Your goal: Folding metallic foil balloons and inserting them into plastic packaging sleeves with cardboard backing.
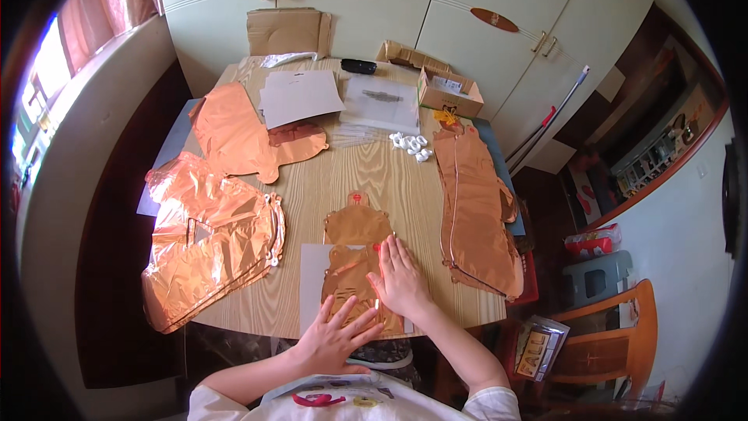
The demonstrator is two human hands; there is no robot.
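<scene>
At the table's near edge, a flat copper-coloured foil balloon (357, 223) lies partly over a pale grey card (312, 284). Its far end, with a red-marked tab, reaches beyond the card onto the wood. My left hand (336, 341) rests with fingers spread on the foil's near part. Along the foil's right side, my right hand (400, 279) lies flat with its fingers stretched forward. Both palms face down, and neither hand grips anything. They hide part of the foil and of the card's right side.
Stacks of flat copper foil (210, 245) lie at the left; another foil stack (471, 210) lies at the right. Farther back are grey cards (300, 99), clear plastic bags (376, 113), small white coils (411, 145) and an open cardboard box (452, 95). A wooden chair (643, 335) stands right.
</scene>
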